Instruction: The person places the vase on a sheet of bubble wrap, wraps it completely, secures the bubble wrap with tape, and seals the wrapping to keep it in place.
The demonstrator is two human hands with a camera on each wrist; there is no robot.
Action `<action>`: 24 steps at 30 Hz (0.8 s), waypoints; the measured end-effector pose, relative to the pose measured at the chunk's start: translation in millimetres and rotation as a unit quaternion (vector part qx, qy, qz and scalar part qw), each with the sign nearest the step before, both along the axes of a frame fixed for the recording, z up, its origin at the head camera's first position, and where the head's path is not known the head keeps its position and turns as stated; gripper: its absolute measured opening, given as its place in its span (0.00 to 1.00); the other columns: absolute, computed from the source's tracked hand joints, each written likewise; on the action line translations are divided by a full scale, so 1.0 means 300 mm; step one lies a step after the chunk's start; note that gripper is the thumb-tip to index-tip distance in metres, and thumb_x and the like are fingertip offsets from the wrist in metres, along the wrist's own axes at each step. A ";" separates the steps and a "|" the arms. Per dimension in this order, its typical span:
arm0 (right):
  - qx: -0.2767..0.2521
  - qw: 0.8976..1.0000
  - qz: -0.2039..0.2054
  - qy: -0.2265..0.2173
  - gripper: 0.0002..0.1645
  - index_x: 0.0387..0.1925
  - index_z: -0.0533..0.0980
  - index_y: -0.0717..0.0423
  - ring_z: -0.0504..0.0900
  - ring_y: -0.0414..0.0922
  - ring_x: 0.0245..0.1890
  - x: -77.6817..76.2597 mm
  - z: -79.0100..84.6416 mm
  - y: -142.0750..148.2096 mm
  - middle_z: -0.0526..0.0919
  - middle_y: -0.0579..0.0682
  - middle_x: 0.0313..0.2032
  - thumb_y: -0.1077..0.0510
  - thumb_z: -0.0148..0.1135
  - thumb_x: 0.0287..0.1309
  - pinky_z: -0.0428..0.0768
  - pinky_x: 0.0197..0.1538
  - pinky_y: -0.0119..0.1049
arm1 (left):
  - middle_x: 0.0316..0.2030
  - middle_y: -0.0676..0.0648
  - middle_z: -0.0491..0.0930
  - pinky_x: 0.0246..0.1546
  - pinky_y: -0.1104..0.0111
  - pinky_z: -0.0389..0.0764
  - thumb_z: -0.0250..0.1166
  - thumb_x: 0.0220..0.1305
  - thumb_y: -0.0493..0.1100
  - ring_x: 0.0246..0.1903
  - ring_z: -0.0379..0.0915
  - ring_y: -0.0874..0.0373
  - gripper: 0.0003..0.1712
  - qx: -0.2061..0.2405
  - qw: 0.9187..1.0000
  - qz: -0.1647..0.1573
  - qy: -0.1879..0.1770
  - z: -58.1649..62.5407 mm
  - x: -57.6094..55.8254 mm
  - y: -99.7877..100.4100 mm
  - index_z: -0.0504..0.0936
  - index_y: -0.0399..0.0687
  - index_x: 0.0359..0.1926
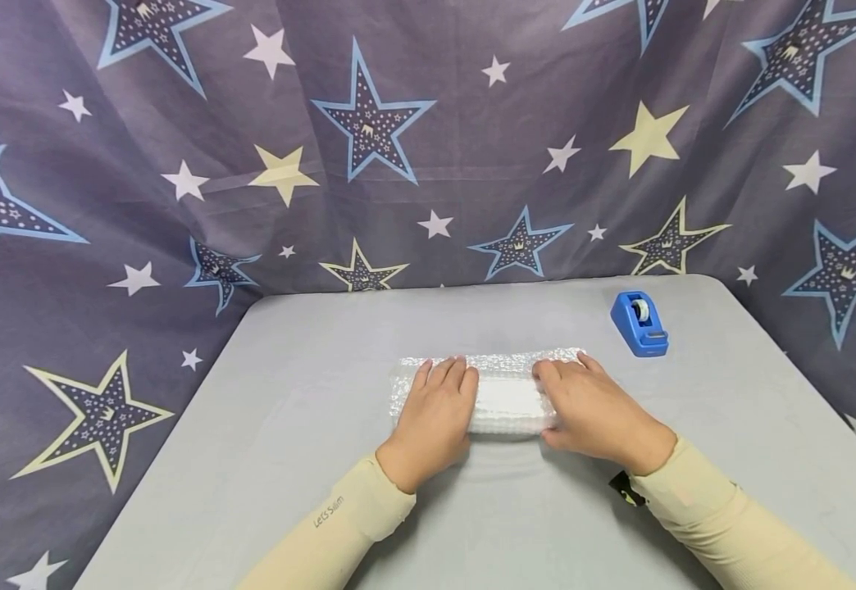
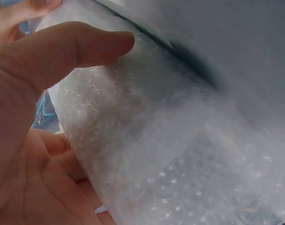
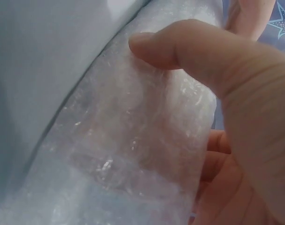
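The bubble wrap (image 2: 137, 126) is clear, the tape dispenser (image 1: 630, 329) blue, the backdrop (image 1: 465, 147) star-patterned.

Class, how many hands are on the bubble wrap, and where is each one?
2. The left hand grips the bubble wrap toward its left end; the right hand grips it toward its right end.

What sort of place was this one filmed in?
Probably an indoor tabletop work area, perhaps set up for filming: a pale grey table, a star-patterned cloth backdrop around it, and a blue tape dispenser near the bubble wrap.
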State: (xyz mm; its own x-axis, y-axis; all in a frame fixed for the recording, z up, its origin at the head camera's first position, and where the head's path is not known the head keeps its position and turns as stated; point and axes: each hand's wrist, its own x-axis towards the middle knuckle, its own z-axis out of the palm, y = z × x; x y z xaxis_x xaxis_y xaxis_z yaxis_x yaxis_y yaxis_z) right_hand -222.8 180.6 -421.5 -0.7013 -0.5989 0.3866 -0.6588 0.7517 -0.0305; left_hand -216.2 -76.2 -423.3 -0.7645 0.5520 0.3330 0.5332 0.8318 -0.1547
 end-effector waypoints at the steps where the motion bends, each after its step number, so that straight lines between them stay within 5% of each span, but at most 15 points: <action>1: 0.001 1.000 -0.001 0.000 0.47 0.53 0.70 0.60 0.85 0.55 0.45 0.000 -0.001 0.000 0.84 0.52 0.38 0.48 0.83 0.31 0.71 0.63 0.69 | 0.65 0.36 0.76 0.70 0.43 0.67 0.72 0.39 0.37 0.67 0.72 0.42 0.38 -0.001 1.000 0.000 0.000 0.001 0.000 0.000 0.73 0.40 0.58; 9: 0.004 1.000 -0.005 -0.008 0.46 0.53 0.72 0.60 0.84 0.56 0.47 -0.004 0.002 0.001 0.84 0.53 0.41 0.47 0.84 0.32 0.70 0.64 0.69 | 0.67 0.35 0.73 0.70 0.42 0.67 0.72 0.39 0.37 0.69 0.69 0.41 0.39 0.004 1.000 -0.001 0.016 0.007 0.001 -0.004 0.75 0.39 0.58; 18: 0.008 1.000 -0.015 -0.011 0.43 0.52 0.74 0.58 0.83 0.56 0.51 -0.005 0.007 -0.001 0.85 0.55 0.46 0.47 0.83 0.34 0.70 0.65 0.68 | 0.49 0.41 0.73 0.52 0.54 0.74 0.69 0.36 0.34 0.46 0.72 0.46 0.37 0.026 0.997 -0.022 0.063 0.000 -0.007 -0.008 0.79 0.38 0.56; 24: 0.013 1.000 -0.016 0.001 0.45 0.55 0.76 0.61 0.82 0.58 0.54 -0.004 0.013 -0.005 0.84 0.57 0.50 0.46 0.83 0.34 0.71 0.64 0.68 | 0.46 0.43 0.75 0.56 0.52 0.74 0.68 0.44 0.36 0.48 0.75 0.46 0.39 0.000 0.998 -0.011 0.065 0.002 -0.007 -0.005 0.78 0.37 0.63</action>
State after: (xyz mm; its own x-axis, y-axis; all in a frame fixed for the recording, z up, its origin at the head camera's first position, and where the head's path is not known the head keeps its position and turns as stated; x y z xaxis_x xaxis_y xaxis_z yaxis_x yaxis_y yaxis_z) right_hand -224.1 179.2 -417.5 -0.7200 -0.5856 0.3723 -0.6337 0.7736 -0.0087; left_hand -218.3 -77.8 -422.6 -0.7019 0.5681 0.4296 0.5269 0.8200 -0.2234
